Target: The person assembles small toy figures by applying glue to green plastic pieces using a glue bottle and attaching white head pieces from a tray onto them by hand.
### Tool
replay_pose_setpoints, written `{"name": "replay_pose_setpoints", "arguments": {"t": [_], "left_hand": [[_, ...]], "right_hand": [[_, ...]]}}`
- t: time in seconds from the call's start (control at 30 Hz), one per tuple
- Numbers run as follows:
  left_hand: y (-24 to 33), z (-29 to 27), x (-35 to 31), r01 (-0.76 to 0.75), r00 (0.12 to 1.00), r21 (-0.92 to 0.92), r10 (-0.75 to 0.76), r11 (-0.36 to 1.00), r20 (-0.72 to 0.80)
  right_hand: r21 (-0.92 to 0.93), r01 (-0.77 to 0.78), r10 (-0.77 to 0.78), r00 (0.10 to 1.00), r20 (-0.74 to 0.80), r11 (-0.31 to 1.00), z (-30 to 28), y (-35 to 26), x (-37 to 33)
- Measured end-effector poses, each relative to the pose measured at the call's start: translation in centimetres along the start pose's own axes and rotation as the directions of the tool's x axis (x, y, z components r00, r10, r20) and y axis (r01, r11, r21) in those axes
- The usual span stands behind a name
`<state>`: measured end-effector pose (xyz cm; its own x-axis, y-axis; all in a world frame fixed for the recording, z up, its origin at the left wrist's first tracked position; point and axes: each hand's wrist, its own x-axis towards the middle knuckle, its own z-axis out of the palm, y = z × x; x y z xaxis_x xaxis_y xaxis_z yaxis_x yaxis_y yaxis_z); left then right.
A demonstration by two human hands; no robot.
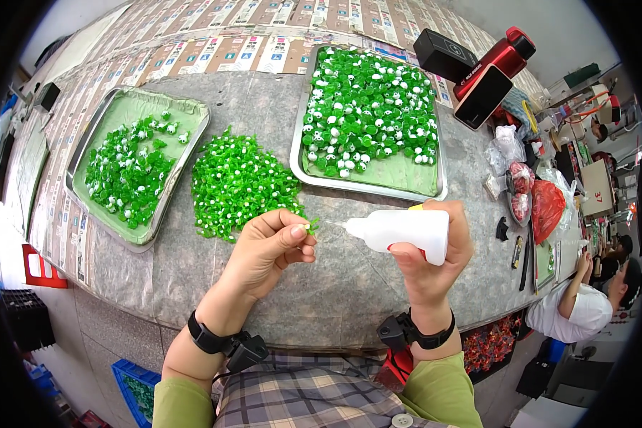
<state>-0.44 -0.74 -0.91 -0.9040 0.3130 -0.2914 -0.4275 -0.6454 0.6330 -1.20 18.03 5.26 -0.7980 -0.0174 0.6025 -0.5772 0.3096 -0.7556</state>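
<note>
My left hand (260, 253) pinches a small green plastic piece (312, 227) with a pale spot between thumb and forefinger. In my right hand (435, 274) lies a white squeeze bottle (385, 230), tilted sideways. Its thin nozzle points left at the green piece, and I cannot tell whether they touch. Just beyond my left hand is a loose heap of small green pieces (242, 182) with pale spots. Beyond my right hand, a large metal tray (399, 180) with a green lining holds many green pieces with white, black-dotted balls. A smaller lined tray (185, 118) at the left holds similar pieces.
The table (314, 299) has a grey cover, with printed cardboard behind. At the far right stand a red bottle (503, 60), a phone (483, 98) and a black box (442, 55). Plastic bags (548, 207) lie farther right, near another person (574, 307). A blue crate (132, 389) is below left.
</note>
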Motion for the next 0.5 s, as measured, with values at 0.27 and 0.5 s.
{"name": "replay_pose_setpoints", "arguments": {"t": [0.27, 0.5], "left_hand": [[-0.04, 0.27, -0.10, -0.131, 0.989, 0.106, 0.138, 0.986, -0.058], [-0.01, 0.31, -0.15, -0.213, 0.973, 0.160, 0.224, 0.964, -0.056]], "right_hand": [[0.051, 0.069, -0.065, 0.995, -0.076, 0.996, -0.46, -0.05, 0.00], [0.064, -0.037, 0.039, 0.999, -0.023, 0.997, -0.09, 0.21, -0.56]]}}
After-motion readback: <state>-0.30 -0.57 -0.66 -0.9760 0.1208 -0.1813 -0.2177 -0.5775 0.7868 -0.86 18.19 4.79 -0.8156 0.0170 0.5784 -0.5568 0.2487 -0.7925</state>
